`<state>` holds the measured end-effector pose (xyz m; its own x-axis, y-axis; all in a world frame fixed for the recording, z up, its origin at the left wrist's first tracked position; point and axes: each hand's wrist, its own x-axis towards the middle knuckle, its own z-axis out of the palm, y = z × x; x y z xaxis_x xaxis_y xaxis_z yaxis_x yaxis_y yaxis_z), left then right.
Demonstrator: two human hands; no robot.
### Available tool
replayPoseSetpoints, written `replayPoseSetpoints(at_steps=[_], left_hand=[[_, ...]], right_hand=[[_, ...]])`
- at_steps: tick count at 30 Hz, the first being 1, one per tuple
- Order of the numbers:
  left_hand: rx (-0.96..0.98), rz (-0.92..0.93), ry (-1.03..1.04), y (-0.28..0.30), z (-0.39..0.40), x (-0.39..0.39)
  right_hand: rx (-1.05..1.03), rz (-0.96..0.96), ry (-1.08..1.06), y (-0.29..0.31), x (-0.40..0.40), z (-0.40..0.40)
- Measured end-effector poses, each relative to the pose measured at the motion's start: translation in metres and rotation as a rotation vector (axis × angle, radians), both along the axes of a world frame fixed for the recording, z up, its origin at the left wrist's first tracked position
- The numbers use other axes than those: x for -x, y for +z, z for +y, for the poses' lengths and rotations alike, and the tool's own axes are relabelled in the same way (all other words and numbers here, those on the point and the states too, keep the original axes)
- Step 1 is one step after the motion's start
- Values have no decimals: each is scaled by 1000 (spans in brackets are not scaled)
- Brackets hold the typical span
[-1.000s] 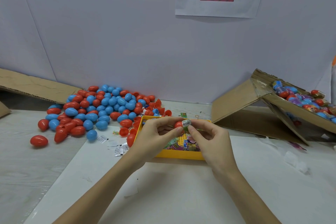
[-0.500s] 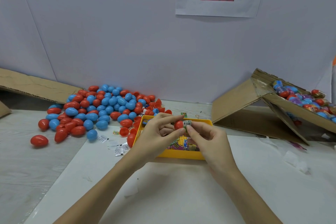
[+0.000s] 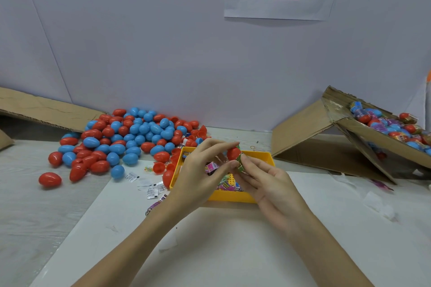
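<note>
Red plastic egg (image 3: pixel 233 153) sits in the air just above the far half of the yellow tray (image 3: pixel 233 198), near the middle of the view, held between both hands. The left hand (image 3: pixel 203 176) pinches it, with the forefinger laid over its top and the thumb tip under its near side; the other fingers are curled behind and half hidden. A green printed sleeve (image 3: pixel 240 166) hugs the egg's lower right side, at about 5 o'clock from the egg. The right hand (image 3: pixel 268 185) pinches this sleeve between thumb and fingertips, palm turned up and the remaining fingers loosely bent under it. How far the sleeve wraps round the egg cannot be told.

Inside the tray lie bright printed wrappers (image 3: pixel 225 185), partly covered by the hands. At 10 o'clock from the tray a heap of red and blue eggs (image 3: pixel 130 137) spreads over the table, with a few open red halves close to the tray's left wall. Small white sachets (image 3: pixel 152 192) lie at 8 o'clock, just beside the tray. At 2 o'clock a tilted cardboard box (image 3: pixel 307 128) holds eggs already in printed sleeves (image 3: pixel 391 127). A flat cardboard flap (image 3: pixel 46 110) leans at 9 o'clock by the wall. High at 12 o'clock a paper sign (image 3: pixel 278 7) hangs on the wall.
</note>
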<state>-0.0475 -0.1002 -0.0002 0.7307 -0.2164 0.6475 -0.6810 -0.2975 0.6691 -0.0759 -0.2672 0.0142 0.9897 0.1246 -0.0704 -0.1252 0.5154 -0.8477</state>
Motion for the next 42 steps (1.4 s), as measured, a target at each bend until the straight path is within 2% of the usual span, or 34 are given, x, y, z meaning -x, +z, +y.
replayPoseSetpoints(at_steps=[6, 15, 34, 37, 42], left_hand=[[22, 57, -78, -2, -2, 2], [141, 98, -82, -3, 1, 0], [111, 136, -71, 2, 2, 3], [68, 135, -85, 3, 3, 2], [0, 61, -62, 4, 6, -1]], right_hand=[[-259, 239, 178, 7, 4, 9], [-369, 354, 195, 8, 6, 13], [-279, 316, 91, 8, 7, 11], [-255, 263, 77, 8, 7, 11], [-98, 87, 48, 6, 5, 8]])
